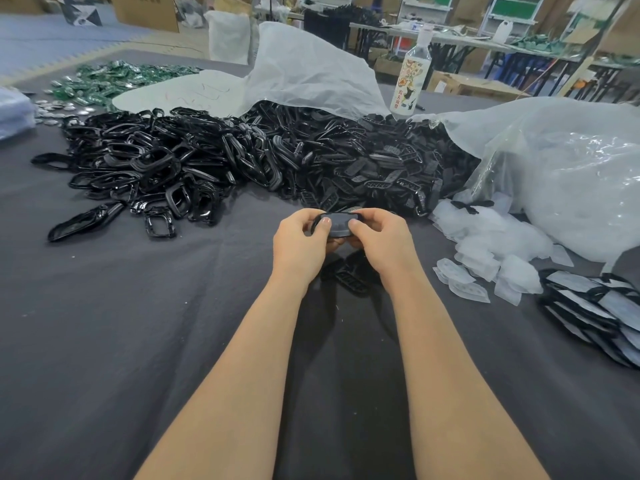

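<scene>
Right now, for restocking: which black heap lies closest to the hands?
The heap of flat perforated pieces, just beyond the left hand and right hand; the glossy hollow frames lie farther left.

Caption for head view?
Left hand and right hand grip a small black part over the grey cloth, black frame pile behind.

Forearms extended side by side, left hand (299, 242) and right hand (381, 237) pinching, thumbs uppermost

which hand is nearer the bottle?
Right. The right hand is on the near side of the bottle, slightly left of it; the left hand is farther left. Both grip one black part.
</scene>
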{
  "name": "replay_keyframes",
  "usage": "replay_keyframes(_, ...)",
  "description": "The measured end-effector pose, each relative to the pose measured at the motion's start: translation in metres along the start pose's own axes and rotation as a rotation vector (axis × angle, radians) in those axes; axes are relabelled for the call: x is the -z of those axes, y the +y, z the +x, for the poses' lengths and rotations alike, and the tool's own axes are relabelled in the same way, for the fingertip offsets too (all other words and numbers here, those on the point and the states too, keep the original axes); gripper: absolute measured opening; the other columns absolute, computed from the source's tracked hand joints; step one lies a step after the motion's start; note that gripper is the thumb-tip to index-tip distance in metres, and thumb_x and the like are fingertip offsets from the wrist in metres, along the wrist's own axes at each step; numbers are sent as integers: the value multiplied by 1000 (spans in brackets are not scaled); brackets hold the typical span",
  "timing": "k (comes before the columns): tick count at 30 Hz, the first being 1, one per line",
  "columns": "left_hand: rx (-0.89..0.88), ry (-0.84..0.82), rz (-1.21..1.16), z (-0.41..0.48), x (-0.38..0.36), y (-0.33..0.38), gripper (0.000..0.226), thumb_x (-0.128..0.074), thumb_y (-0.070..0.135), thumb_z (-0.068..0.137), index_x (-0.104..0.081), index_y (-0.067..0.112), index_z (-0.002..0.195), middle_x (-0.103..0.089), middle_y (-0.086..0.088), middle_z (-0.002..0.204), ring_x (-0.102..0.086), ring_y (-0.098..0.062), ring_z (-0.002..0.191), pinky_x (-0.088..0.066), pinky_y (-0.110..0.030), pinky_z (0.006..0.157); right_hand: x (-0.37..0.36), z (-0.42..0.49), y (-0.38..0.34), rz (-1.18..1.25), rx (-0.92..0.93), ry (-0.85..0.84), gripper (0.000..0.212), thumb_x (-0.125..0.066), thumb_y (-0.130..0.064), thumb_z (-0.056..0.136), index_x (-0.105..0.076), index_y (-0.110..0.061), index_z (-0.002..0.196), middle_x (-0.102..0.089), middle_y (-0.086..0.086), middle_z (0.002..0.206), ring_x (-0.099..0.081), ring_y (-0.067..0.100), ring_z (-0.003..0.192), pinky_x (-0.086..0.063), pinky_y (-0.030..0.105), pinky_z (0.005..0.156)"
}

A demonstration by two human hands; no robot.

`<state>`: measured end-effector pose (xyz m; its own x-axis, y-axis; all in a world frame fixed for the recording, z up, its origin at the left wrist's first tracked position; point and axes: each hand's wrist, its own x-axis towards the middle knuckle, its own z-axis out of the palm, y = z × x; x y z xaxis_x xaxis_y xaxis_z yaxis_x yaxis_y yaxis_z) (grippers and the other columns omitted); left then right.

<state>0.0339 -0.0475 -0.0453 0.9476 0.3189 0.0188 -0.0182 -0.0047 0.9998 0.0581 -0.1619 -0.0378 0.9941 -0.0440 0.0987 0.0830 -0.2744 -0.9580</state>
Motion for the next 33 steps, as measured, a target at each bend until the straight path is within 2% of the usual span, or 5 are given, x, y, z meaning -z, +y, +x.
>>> replay_keyframes(8, 21, 5, -4, 2, 1, -1, 11, -56, 11, 96, -67, 14, 96, -71, -7, 93, -72, -16, 80, -59, -34, 81, -1, 0, 0, -33, 10, 27, 15, -57, -9, 93, -65, -7, 105, -71, 15, 94, -70, 23, 80, -58, 34, 77)
replay_keyframes(13, -11, -56, 127, -2, 1, 0, 21, -61, 19, 94, -64, 11, 113, -72, -7, 96, -72, -20, 85, -57, -41, 86, 0, 2, 1, -86, -5, 62, 15, -58, -11, 92, -66, -8, 104, -71, 12, 95, -69, 26, 86, -56, 43, 85)
replay_keyframes(18, -11, -51, 114, -3, 2, 0, 13, -57, 9, 95, -61, 16, 104, -72, -2, 80, -71, -9, 66, -60, -30, 73, 1, 0, 0, -58, -21, 30, 16, -58, -9, 91, -66, -8, 105, -71, 15, 98, -70, 25, 85, -58, 40, 83)
replay_keyframes(23, 19, -71, 33, -2, 4, 1, 15, -53, 7, 97, -60, 19, 102, -71, -2, 76, -69, -8, 64, -59, -25, 69, 2, 0, -1, -111, -22, -24, 19, -59, -8, 89, -64, -13, 107, -71, 11, 94, -69, 26, 87, -54, 46, 88)
replay_keyframes(33, 25, -17, 52, -4, 3, 2, 14, -51, 10, 98, -46, 22, 102, -69, -2, 77, -69, -4, 61, -58, -23, 67, 2, -4, -5, -83, -8, 45, 11, -60, -11, 91, -59, -18, 99, -70, 10, 93, -70, 22, 80, -57, 42, 83)
